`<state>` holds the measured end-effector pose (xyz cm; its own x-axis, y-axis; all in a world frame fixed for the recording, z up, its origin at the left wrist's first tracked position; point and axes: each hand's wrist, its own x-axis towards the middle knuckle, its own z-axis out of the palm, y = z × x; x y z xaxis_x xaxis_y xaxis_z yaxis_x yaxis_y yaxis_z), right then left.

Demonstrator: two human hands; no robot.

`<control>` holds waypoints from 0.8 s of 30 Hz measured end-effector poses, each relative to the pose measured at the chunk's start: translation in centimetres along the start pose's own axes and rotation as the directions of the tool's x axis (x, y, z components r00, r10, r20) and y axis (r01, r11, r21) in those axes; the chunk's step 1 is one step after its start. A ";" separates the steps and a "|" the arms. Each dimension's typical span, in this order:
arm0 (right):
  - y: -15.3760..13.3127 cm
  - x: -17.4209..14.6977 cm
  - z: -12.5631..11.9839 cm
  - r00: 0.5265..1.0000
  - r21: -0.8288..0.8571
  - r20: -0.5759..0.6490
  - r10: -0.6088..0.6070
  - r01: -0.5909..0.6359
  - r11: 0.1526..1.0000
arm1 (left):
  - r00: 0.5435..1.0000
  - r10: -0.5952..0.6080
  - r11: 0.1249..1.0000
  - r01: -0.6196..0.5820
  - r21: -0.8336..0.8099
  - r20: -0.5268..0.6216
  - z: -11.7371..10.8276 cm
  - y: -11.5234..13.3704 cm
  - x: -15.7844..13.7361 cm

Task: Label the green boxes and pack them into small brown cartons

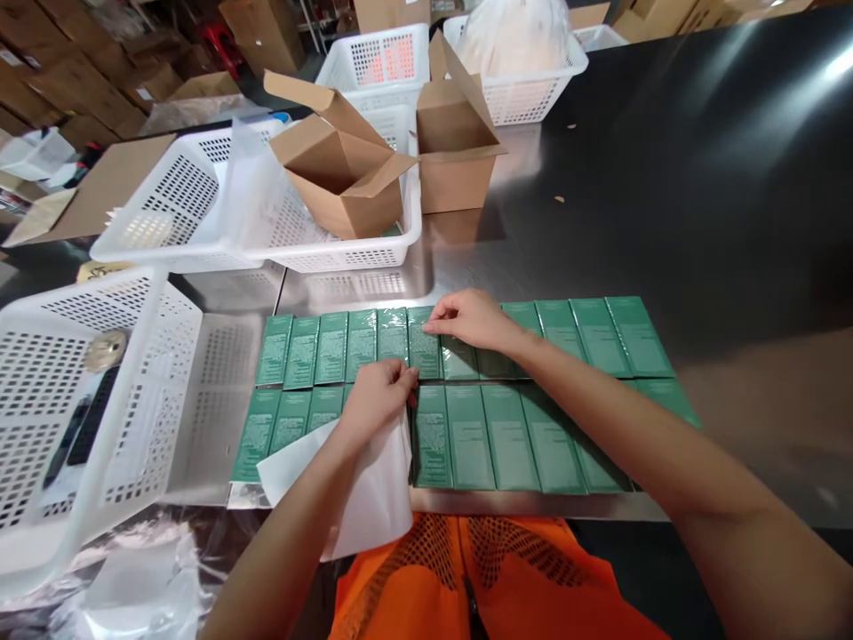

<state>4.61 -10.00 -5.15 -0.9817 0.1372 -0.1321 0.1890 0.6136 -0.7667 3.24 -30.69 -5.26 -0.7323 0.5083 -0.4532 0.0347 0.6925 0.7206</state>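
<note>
Two long rows of green boxes (468, 436) lie side by side on the metal table. My left hand (381, 396) is closed on a white paper sheet (379, 498), which hangs over the front row and the table's edge. Its fingertips reach the gap between the rows. My right hand (472, 318) is above the back row, thumb and forefinger pinched together at the top of a green box (425, 351). Whatever is in that pinch is too small to make out. Some back-row boxes, such as a shiny box (392, 336) left of my right hand, show glossy patches near their tops.
A white basket (150, 373) with a tape roll (105, 350) stands at the left. Behind the boxes are more white baskets (333, 258), an open carton (346, 182) resting in one, and another open carton (459, 169) on the table. Crumpled clear plastic (143, 587) lies at lower left.
</note>
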 end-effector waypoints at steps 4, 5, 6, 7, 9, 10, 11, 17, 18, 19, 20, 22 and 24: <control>0.5 0.7 0.5 0.999 -0.093 -0.008 -0.036 0.035 0.995 | 0.999 -0.046 0.999 0.046 0.022 0.004 0.2 0.1 0.5; 0.6 0.8 0.5 0.999 -0.102 0.002 -0.035 0.035 0.994 | 0.998 -0.056 0.998 0.056 0.030 0.005 0.2 0.2 0.6; 0.7 0.9 0.5 1.000 -0.108 0.016 -0.025 0.026 0.994 | 0.998 -0.065 0.997 0.065 0.039 0.005 0.2 0.4 0.7; 0.7 1.1 0.5 1.000 -0.111 0.030 -0.008 0.011 0.994 | 0.997 -0.073 0.996 0.072 0.048 0.007 0.1 0.5 0.7; 0.8 1.2 0.5 0.999 -0.115 0.051 0.017 -0.011 0.993 | 0.997 -0.083 0.994 0.082 0.065 0.009 0.1 0.6 0.8; 0.8 1.3 0.5 0.998 -0.116 0.055 0.020 -0.013 0.993 | 0.996 -0.087 0.994 0.086 0.074 0.009 0.0 0.7 0.8; 0.9 1.3 0.6 0.999 -0.118 0.052 0.015 -0.009 0.993 | 0.996 -0.089 0.993 0.088 0.082 0.009 0.0 0.7 0.9; 0.9 1.2 1.0 1.000 -0.158 0.004 -0.029 0.029 0.987 | 0.996 -0.089 0.987 0.088 0.133 -0.002 0.1 0.7 0.9; 0.8 1.1 1.0 1.000 -0.165 -0.001 -0.029 0.029 0.986 | 0.996 -0.090 0.986 0.089 0.140 -0.003 0.1 0.7 1.0; 0.7 1.0 1.1 1.000 -0.172 -0.006 -0.030 0.028 0.985 | 0.996 -0.091 0.985 0.090 0.148 -0.003 0.1 0.8 1.0; 0.6 0.9 1.2 1.000 -0.177 -0.012 -0.028 0.026 0.984 | 0.996 -0.090 0.984 0.090 0.156 -0.003 0.1 0.9 1.0; 0.5 0.8 1.3 1.000 -0.184 -0.019 -0.014 0.010 0.983 | 0.997 -0.082 0.981 0.082 0.179 -0.008 0.0 1.0 1.2; 0.6 0.6 1.5 0.999 -0.192 -0.049 -0.004 -0.005 0.981 | 0.998 -0.059 0.977 0.061 0.204 -0.018 0.0 1.2 1.4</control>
<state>4.06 -10.67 -6.67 -0.9801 0.1729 -0.0977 0.1954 0.7510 -0.6307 2.24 -29.18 -5.05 -0.7454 0.4572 -0.4851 0.1279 0.8123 0.5690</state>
